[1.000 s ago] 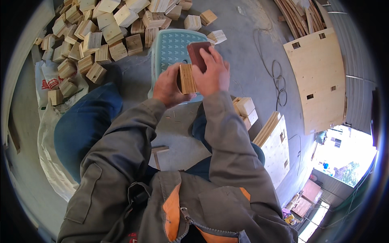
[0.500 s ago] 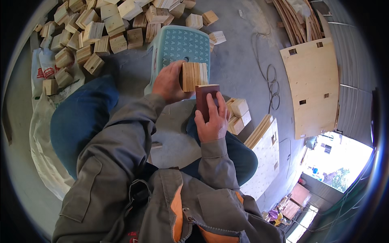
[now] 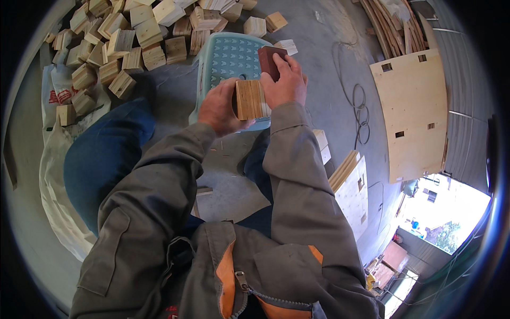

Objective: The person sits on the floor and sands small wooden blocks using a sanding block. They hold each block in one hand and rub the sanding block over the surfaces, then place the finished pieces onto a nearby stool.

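The layered plywood block (image 3: 251, 100) is what I've got my eye on, sitting over the near end of the pale teal plastic stool (image 3: 228, 53), stripy edge facing up at me. Can't really tell from up here if it touches the seat or hangs just above it. My left hand (image 3: 219, 106) is wrapped round its left side, gripping it. My right hand (image 3: 287, 87) is clamped on a reddish-brown block (image 3: 270, 59), tilted, just past the plywood's far right corner. So the hands are apart but close, plywood in between. Whether the two blocks touch, I can't say, since the right hand is in the way.

Further out, there's a big messy heap of similar wooden blocks (image 3: 149, 32) beyond the stool, up on the left, with a few spilling onto a white sack (image 3: 56, 159). Over on the right I've got a loopy dark cable (image 3: 355, 114) on the floor, then a big plywood sheet (image 3: 414, 106) with square holes.
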Demonstrator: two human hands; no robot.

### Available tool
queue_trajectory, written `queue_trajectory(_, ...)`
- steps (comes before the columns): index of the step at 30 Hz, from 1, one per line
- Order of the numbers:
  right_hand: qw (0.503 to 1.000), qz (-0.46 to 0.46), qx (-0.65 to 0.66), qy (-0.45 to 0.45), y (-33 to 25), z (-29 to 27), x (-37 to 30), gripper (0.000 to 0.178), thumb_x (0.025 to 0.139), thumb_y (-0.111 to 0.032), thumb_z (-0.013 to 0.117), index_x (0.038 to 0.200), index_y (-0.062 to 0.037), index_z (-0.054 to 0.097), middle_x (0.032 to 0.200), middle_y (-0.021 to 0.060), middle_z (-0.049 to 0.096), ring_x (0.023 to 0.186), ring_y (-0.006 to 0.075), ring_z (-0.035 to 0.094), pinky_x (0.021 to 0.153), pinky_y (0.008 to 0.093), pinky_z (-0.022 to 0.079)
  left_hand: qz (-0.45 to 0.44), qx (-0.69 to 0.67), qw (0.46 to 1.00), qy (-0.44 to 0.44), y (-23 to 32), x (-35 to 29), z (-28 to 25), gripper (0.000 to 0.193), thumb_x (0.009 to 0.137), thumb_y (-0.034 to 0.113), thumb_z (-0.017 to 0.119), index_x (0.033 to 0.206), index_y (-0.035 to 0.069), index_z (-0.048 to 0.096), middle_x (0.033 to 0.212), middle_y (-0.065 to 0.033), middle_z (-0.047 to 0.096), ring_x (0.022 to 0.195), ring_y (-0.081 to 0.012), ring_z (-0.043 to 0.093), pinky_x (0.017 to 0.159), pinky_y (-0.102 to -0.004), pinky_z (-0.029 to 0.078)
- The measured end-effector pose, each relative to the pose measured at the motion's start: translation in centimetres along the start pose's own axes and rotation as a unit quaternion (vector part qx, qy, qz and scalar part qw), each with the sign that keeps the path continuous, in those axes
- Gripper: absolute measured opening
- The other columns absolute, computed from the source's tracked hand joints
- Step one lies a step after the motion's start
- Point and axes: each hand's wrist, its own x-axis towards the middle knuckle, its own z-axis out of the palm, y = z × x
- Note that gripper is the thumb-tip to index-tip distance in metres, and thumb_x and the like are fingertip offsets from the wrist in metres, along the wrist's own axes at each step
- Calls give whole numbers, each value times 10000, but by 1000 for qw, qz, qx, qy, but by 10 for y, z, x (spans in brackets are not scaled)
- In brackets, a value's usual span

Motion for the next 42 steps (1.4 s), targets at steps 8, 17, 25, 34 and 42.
queue_trajectory(8,993,-104,-10,61,18,-9,-92,626,881,-253,787,1481,-122,668,1579,168,533,1304,392,589,1118,507,458,17,29,999,22,-2,-1,-2,985,663,347,983,1466,114,463,1359,-169,624,1251,-414,626,1081,-501,506)
queue_trajectory(17,989,-123,4,83,24,-19,-167,659,825,-192,840,1458,-110,673,1574,194,529,1344,374,591,1102,511,448,29,20,999,18,-6,-3,-1,955,682,346,956,1459,84,467,1362,-199,638,1260,-412,636,1085,-501,508)
queue_trajectory(25,994,-84,-7,67,8,8,-30,609,862,-242,796,1461,-189,696,1571,109,555,1318,375,590,1131,507,466,3,16,1000,5,-1,-1,-2,997,653,337,979,1469,103,456,1362,-183,636,1263,-415,629,1092,-503,501)
queue_trajectory(34,993,-92,-20,72,13,7,-58,615,871,-259,807,1467,-162,688,1586,133,533,1300,373,589,1117,496,472,3,33,999,5,-3,-3,-6,991,661,343,975,1471,107,455,1373,-184,631,1272,-412,626,1101,-494,494)
queue_trajectory(42,990,-121,2,76,19,-18,-177,643,845,-206,827,1462,-111,675,1588,189,518,1328,367,599,1112,512,447,23,28,999,20,-5,-2,-2,943,688,351,948,1455,81,470,1377,-195,637,1270,-405,631,1098,-499,495)
